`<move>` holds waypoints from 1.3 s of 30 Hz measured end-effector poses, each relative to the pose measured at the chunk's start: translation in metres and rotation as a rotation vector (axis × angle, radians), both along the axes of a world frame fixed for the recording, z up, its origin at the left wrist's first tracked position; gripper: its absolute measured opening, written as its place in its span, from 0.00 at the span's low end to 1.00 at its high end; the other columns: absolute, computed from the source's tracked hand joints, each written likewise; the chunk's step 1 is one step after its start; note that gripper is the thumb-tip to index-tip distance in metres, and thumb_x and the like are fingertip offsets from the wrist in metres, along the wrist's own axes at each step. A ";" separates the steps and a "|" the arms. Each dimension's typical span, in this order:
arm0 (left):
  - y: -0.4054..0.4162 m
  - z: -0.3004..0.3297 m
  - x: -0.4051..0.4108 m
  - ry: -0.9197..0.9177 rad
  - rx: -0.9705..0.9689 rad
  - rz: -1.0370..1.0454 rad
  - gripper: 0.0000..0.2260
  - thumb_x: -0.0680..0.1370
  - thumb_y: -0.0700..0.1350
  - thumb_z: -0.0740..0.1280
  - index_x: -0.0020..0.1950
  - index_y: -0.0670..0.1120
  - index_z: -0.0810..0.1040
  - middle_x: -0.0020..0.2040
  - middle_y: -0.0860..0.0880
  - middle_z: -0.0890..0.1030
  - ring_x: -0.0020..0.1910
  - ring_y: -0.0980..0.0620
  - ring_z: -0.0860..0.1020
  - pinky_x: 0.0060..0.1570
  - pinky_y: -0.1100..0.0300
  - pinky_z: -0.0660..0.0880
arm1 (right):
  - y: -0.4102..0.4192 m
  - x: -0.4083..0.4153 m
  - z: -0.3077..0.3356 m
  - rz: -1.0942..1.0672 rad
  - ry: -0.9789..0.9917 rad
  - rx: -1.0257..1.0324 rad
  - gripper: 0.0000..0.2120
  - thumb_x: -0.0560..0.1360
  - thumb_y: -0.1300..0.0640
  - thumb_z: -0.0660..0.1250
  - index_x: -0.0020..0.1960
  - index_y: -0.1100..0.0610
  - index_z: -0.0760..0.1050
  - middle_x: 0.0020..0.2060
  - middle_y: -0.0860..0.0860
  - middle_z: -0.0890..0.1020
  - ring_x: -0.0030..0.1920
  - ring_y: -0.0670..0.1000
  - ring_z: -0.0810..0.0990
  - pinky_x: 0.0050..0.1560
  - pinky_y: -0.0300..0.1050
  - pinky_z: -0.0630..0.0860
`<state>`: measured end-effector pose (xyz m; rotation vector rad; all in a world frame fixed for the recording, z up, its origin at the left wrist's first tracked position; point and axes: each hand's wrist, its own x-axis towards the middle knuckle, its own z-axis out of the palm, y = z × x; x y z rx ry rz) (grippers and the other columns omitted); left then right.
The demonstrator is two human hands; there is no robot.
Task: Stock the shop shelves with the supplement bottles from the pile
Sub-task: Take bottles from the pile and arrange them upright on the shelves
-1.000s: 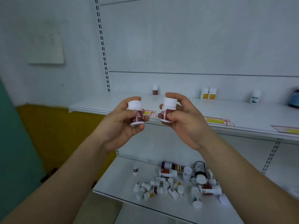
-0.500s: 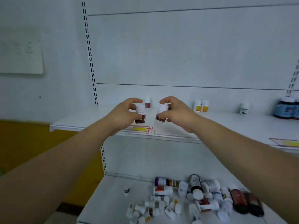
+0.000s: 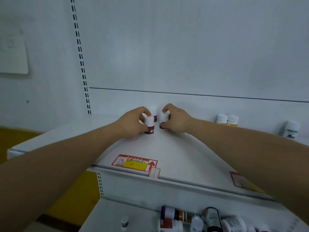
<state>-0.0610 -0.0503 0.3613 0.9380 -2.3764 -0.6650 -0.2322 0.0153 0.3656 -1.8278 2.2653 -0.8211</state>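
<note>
My left hand (image 3: 132,122) grips a small white-capped bottle with a dark red label (image 3: 149,125), upright and touching the upper shelf (image 3: 167,148). My right hand (image 3: 177,120) grips a matching red-label bottle (image 3: 163,118), held just to the right and slightly tilted at the shelf surface. A third red-label bottle (image 3: 154,113) stands behind them against the back wall. The pile of bottles (image 3: 192,218) lies on the lower shelf at the bottom edge of the view.
Two white bottles with yellow labels (image 3: 227,120) stand at the back right, and a white bottle with a green label (image 3: 291,129) farther right. A red and yellow price tag (image 3: 135,164) sits on the shelf's front edge. One small bottle (image 3: 124,222) stands alone on the lower shelf.
Both hands have reached forward and down, bringing the two red-label bottles onto the upper shelf in front of the standing one. The camera has moved closer to the shelf.
</note>
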 end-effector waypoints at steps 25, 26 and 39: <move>-0.038 0.002 -0.022 -0.106 0.029 0.011 0.29 0.73 0.51 0.71 0.70 0.52 0.63 0.65 0.48 0.71 0.58 0.49 0.74 0.53 0.59 0.69 | -0.028 -0.020 0.003 -0.116 0.172 -0.006 0.29 0.73 0.46 0.70 0.68 0.54 0.63 0.59 0.54 0.73 0.57 0.56 0.74 0.50 0.44 0.67; -0.035 0.005 -0.018 -0.131 0.035 0.019 0.30 0.73 0.52 0.71 0.71 0.52 0.62 0.68 0.49 0.70 0.61 0.49 0.73 0.55 0.59 0.68 | -0.025 -0.021 0.006 -0.121 0.179 -0.004 0.29 0.73 0.46 0.69 0.69 0.54 0.63 0.60 0.55 0.72 0.58 0.56 0.73 0.50 0.44 0.67; 0.087 0.009 0.090 -0.212 -0.060 -0.049 0.23 0.76 0.58 0.65 0.69 0.53 0.68 0.71 0.50 0.68 0.67 0.50 0.68 0.59 0.59 0.65 | 0.089 0.082 0.016 -0.152 0.247 0.036 0.26 0.77 0.39 0.61 0.68 0.54 0.69 0.65 0.53 0.74 0.64 0.54 0.71 0.55 0.44 0.65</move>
